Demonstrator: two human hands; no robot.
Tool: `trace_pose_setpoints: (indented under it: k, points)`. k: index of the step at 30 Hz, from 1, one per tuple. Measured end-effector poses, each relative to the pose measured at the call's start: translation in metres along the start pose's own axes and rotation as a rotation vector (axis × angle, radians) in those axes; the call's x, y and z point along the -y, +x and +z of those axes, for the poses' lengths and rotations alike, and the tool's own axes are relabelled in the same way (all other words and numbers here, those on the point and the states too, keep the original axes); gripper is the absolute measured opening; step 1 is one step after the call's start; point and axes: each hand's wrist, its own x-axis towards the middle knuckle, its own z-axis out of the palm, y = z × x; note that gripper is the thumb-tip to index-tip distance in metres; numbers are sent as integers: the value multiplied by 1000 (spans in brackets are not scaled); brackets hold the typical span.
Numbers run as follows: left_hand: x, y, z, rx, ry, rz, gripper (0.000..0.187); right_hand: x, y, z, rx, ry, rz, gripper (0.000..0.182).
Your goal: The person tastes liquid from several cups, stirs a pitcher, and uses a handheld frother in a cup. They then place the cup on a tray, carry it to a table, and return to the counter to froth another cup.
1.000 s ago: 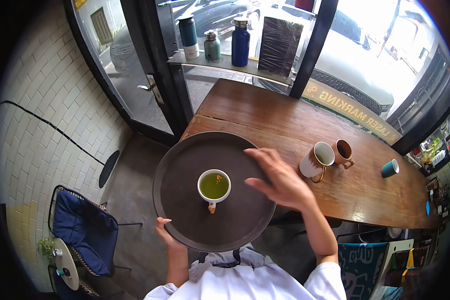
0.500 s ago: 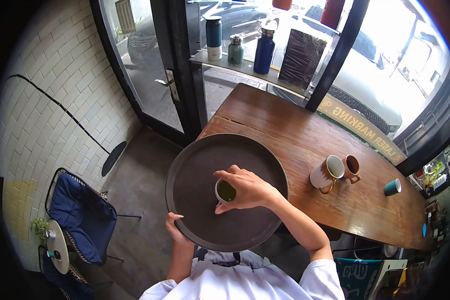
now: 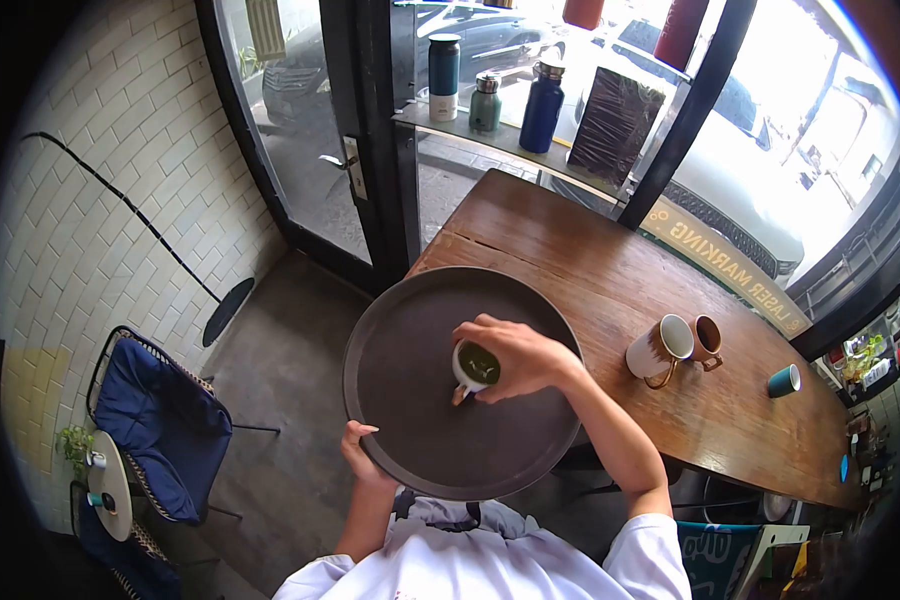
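Observation:
A round dark tray [image 3: 420, 440] is held level in front of my body, overlapping the wooden table's near left edge in this view. My left hand [image 3: 368, 458] grips its lower left rim, thumb on top and the other fingers hidden underneath. Over the middle of the tray, my right hand [image 3: 518, 358] is wrapped around a small white cup [image 3: 477, 366] with a green inside. The fingers curl over the cup's far side, while the thumb shows below it. A shadow lies close beside the cup on the tray.
On the wooden table [image 3: 540, 250] stand a white-and-brown mug [image 3: 658, 350], a brown mug [image 3: 707, 340] and a teal cup [image 3: 783, 380]. Bottles, including a blue bottle [image 3: 542, 108], line the window shelf. A blue chair [image 3: 155, 425] and a small round table [image 3: 113, 490] are at left.
My right hand and the cup have moved slightly right and away from my body over the tray. The left hand keeps its hold on the rim. The whole view has shifted a little.

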Motion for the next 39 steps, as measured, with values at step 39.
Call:
trace_pose_setpoints:
  k: [39]
  points:
    - [0, -47, -14, 257, -58, -115, 47, -78, -54, -74, -486, -232, 451, 98]
